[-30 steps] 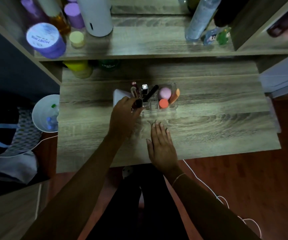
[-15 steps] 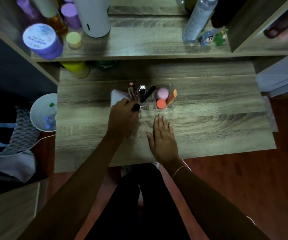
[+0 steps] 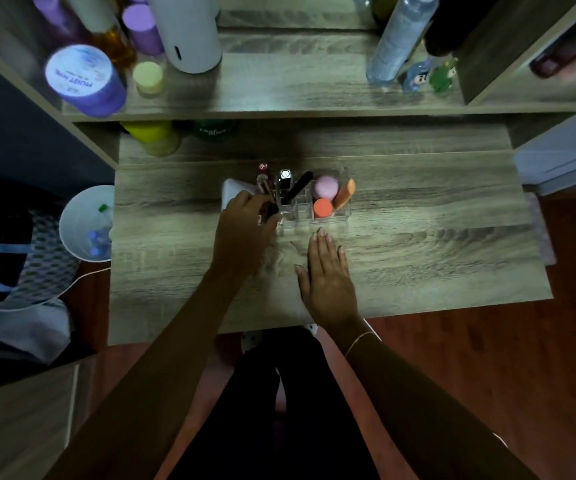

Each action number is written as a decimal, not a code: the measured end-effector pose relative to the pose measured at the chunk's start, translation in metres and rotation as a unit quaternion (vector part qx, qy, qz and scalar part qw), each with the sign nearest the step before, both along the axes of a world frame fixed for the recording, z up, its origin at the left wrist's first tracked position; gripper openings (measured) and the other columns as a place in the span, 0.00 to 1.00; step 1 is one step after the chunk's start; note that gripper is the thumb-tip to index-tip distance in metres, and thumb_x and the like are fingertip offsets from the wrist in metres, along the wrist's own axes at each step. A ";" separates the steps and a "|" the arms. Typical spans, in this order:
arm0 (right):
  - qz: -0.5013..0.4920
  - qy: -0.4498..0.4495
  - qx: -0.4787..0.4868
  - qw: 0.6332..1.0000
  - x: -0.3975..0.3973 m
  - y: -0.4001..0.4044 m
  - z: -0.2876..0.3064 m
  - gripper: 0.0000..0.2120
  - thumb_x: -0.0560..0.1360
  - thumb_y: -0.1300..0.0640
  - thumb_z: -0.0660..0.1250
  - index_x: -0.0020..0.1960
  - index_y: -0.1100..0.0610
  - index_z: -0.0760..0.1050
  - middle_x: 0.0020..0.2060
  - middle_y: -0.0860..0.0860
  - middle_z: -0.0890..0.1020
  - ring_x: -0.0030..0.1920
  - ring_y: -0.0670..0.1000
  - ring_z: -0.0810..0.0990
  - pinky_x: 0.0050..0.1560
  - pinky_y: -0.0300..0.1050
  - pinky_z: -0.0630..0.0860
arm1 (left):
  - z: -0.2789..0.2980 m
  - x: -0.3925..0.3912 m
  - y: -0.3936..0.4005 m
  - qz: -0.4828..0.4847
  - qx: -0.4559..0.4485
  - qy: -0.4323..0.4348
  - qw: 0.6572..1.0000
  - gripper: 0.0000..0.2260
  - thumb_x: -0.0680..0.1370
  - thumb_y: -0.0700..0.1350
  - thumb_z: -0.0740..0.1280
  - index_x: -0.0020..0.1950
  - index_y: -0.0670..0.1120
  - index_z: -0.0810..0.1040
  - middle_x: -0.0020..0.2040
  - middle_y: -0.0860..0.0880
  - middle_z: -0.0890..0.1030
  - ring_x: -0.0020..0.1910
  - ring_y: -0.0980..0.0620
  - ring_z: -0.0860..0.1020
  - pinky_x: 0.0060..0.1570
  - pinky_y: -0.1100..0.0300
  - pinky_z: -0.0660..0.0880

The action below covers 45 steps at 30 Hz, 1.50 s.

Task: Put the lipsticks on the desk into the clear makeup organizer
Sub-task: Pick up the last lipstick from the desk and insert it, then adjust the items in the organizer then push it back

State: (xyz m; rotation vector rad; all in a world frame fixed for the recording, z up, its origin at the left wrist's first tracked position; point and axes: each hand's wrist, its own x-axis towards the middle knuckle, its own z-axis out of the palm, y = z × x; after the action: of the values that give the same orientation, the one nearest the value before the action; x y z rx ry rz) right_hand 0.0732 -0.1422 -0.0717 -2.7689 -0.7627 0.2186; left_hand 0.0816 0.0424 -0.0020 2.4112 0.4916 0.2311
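Note:
The clear makeup organizer [image 3: 328, 219] stands in the middle of the wooden desk [image 3: 418, 244]. Its left slots hold several upright lipsticks [image 3: 284, 178] and a slanted black tube [image 3: 298, 190]. Its right part holds pink, orange and peach sponges [image 3: 326, 188]. My left hand [image 3: 245, 230] is at the organizer's front left corner, fingers closed on a dark lipstick [image 3: 272, 209] whose tip sits at a slot. My right hand [image 3: 328, 275] lies flat on the desk just in front of the organizer, fingers apart and holding nothing.
A white object [image 3: 232, 190] lies behind my left hand. The upper shelf [image 3: 279, 91] carries bottles and jars, including a purple tub [image 3: 83, 81] and a white cylinder [image 3: 189, 32]. A white bin [image 3: 82, 223] stands left of the desk. A white cable [image 3: 71, 285] hangs there too.
My left hand has shifted slightly, keeping the dark lipstick at the organizer's front left slot. My right hand has slid a little closer to the organizer.

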 end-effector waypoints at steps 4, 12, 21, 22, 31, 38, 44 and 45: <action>0.001 0.019 0.014 1.000 0.001 0.001 0.006 0.30 0.82 0.46 0.53 0.78 0.62 0.54 0.78 0.59 0.57 0.79 0.56 0.54 0.78 0.54 0.48 | 0.014 -0.010 -0.001 0.013 -0.018 -0.026 0.999 0.15 0.73 0.46 0.71 0.56 0.39 0.77 0.51 0.39 0.80 0.45 0.45 0.79 0.43 0.59 0.74; -0.147 0.055 0.275 0.949 0.013 0.011 0.070 0.15 0.79 0.54 0.65 0.64 0.57 0.76 0.53 0.54 0.82 0.51 0.52 0.81 0.51 0.46 0.78 | 0.030 -0.054 0.019 0.088 -0.069 -0.049 0.992 0.08 0.76 0.45 0.68 0.54 0.44 0.78 0.48 0.44 0.80 0.40 0.55 0.75 0.38 0.66 0.72; -0.223 0.112 0.363 0.898 0.061 0.058 0.088 0.14 0.75 0.60 0.71 0.60 0.53 0.76 0.44 0.52 0.84 0.41 0.44 0.81 0.46 0.35 0.78 | 0.033 -0.031 0.021 0.034 0.006 -0.067 0.997 0.19 0.77 0.41 0.64 0.69 0.43 0.70 0.62 0.40 0.75 0.59 0.44 0.74 0.56 0.53 0.73; -0.222 0.117 0.358 0.900 0.064 0.060 0.087 0.14 0.75 0.60 0.71 0.61 0.54 0.76 0.42 0.50 0.83 0.41 0.43 0.80 0.46 0.38 0.79 | 0.032 -0.029 0.017 0.022 0.020 -0.058 0.998 0.22 0.76 0.41 0.65 0.70 0.43 0.68 0.63 0.39 0.74 0.60 0.42 0.73 0.57 0.54 0.71; -0.196 0.099 0.289 0.932 0.078 0.072 0.080 0.11 0.76 0.58 0.70 0.57 0.59 0.78 0.45 0.52 0.83 0.45 0.48 0.80 0.46 0.38 0.77 | 0.022 -0.023 0.004 -0.018 0.063 -0.040 0.997 0.26 0.71 0.38 0.65 0.70 0.42 0.68 0.63 0.39 0.76 0.58 0.40 0.75 0.53 0.48 0.72; -0.124 0.073 0.257 0.956 0.085 0.075 0.084 0.13 0.76 0.62 0.68 0.60 0.59 0.79 0.53 0.55 0.82 0.52 0.52 0.80 0.56 0.49 0.78 | 0.025 -0.017 0.009 -0.050 0.062 -0.030 0.996 0.30 0.69 0.37 0.64 0.71 0.44 0.67 0.63 0.38 0.75 0.59 0.39 0.74 0.54 0.46 0.74; -0.097 0.058 0.228 0.967 0.085 0.072 0.082 0.11 0.75 0.61 0.69 0.57 0.59 0.80 0.50 0.56 0.83 0.52 0.51 0.79 0.62 0.20 0.59 | 0.027 -0.017 0.008 -0.059 0.053 -0.014 0.997 0.30 0.68 0.38 0.65 0.71 0.47 0.67 0.64 0.39 0.74 0.60 0.41 0.74 0.54 0.47 0.73; -0.098 0.053 0.231 0.967 0.084 0.071 0.082 0.11 0.75 0.61 0.70 0.57 0.60 0.80 0.49 0.56 0.83 0.51 0.49 0.78 0.58 0.14 0.53 | 0.028 -0.017 0.008 -0.061 0.051 -0.014 0.997 0.30 0.69 0.38 0.64 0.71 0.47 0.67 0.64 0.39 0.74 0.60 0.41 0.74 0.54 0.47 0.73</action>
State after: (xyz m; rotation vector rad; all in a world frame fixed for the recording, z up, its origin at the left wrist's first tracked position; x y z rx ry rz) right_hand 0.1572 -0.0711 0.0101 -2.3460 -0.4384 0.1284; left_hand 0.0646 0.0507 0.0258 2.5231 0.3254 0.2425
